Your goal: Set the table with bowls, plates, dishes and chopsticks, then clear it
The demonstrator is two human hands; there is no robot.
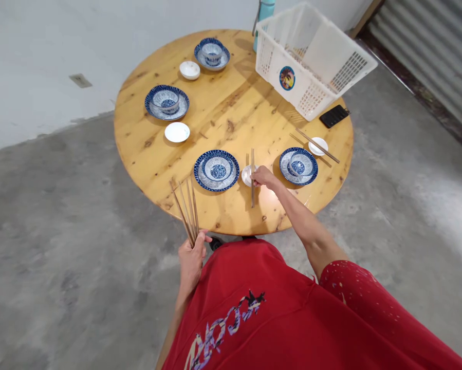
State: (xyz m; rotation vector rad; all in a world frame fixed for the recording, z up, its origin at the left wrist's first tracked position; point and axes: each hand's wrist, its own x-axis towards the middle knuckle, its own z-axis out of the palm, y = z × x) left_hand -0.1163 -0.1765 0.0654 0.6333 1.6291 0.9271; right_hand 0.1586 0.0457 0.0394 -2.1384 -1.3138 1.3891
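Observation:
My left hand (192, 257) is closed around several wooden chopsticks (185, 208), their tips fanned out over the table's near edge. My right hand (264, 177) pinches a pair of chopsticks (253, 192) that lies across a small white dish (246, 176). Left of that dish sits a blue-patterned plate (198, 180) with a bowl (217, 168) on it. To the right, another plate (283, 172) carries a bowl (302, 163). Beyond it, a pair of chopsticks (323, 149) rests across a second white dish (315, 143).
A white plastic basket (303, 90) stands at the table's back right, with a turquoise bottle (266, 10) behind and a black phone (334, 116) beside it. Farther left are two plates with bowls (166, 100) (212, 53) and white dishes (177, 132) (189, 70) on the round wooden table (142, 154).

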